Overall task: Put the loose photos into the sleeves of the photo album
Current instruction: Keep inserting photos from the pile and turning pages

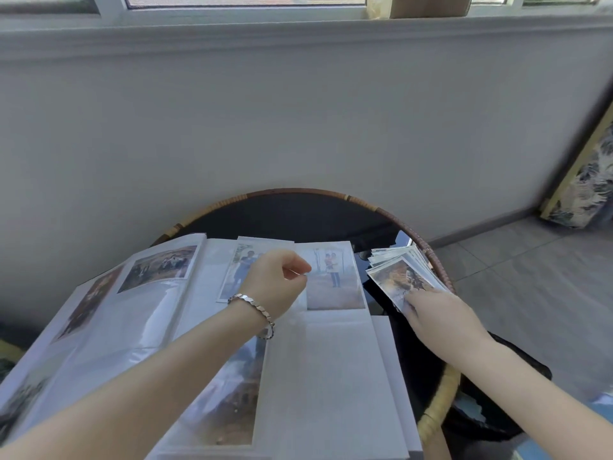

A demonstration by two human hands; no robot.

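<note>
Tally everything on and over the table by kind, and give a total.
photo album: 1
stack of loose photos: 1 (the number of photos in it cannot be counted)
hands: 2, left hand and right hand
bracelet: 1
Total: 5
</note>
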